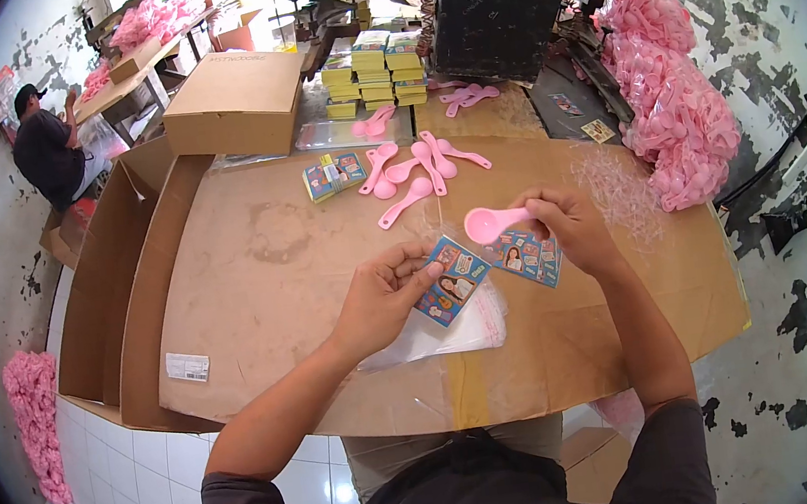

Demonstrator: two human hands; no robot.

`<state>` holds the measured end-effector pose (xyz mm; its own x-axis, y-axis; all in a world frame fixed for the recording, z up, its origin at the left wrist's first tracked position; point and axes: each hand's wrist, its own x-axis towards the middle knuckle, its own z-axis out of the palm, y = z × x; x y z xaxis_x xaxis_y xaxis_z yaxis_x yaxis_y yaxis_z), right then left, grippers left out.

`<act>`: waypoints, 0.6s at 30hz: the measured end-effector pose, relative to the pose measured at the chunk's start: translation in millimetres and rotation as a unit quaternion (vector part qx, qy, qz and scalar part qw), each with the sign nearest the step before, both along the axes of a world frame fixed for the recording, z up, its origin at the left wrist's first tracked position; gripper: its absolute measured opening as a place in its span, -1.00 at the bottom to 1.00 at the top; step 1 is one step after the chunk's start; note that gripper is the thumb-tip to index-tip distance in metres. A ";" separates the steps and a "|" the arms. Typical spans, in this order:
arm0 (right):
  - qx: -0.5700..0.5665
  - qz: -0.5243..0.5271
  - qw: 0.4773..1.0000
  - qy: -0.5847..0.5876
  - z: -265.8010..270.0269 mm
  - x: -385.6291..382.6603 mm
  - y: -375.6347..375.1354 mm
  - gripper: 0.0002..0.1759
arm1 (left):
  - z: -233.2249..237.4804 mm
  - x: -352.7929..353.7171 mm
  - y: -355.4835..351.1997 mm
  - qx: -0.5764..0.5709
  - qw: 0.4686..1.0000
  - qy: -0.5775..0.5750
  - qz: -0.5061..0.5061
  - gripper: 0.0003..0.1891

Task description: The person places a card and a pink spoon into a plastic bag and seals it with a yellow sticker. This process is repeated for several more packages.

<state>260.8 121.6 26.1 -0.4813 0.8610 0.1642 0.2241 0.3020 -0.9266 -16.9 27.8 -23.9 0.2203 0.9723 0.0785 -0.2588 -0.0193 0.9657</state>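
My left hand (389, 296) pinches a printed card (453, 281) with small pictures on a blue ground, tilted over the table. Between the fingers of my right hand (570, 226) is the handle of a pink measuring spoon (489, 224), its bowl pointing left. Just below that spoon, another similar printed card (529, 259) lies on the cardboard. Under my left hand's card rests a stack of clear plastic bags (478, 323). Farther back, several loose pink spoons (419, 188) lie beside a banded bundle of cards (334, 176).
Stacked cards (371, 72) and a closed cardboard box (238, 96) stand at the back, near a black machine (497, 9). Bagged pink spoons (672, 98) hang along the right side. Clear plastic scraps (623, 190) litter the table's right part. A person (53, 149) sits at the far left.
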 end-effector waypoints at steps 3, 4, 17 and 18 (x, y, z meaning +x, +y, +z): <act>0.026 0.015 1.000 -0.010 1.5 4.9 -10.3 -0.73 | 0.8 3.5 -1.7 0.005 1.000 0.003 -0.003 -0.72; 0.036 0.017 0.999 -0.021 1.0 4.2 -12.6 -0.74 | 1.7 3.5 -2.7 -0.001 1.000 0.006 -0.013 -0.71; 0.225 0.017 0.974 -0.027 3.0 -1.8 -22.7 -0.86 | 5.8 6.5 -7.8 -0.029 0.998 0.047 -0.021 -0.70; 0.233 0.028 0.971 -0.037 2.1 -1.4 -21.5 -0.86 | 5.8 6.7 -7.4 -0.027 0.999 0.035 -0.018 -0.70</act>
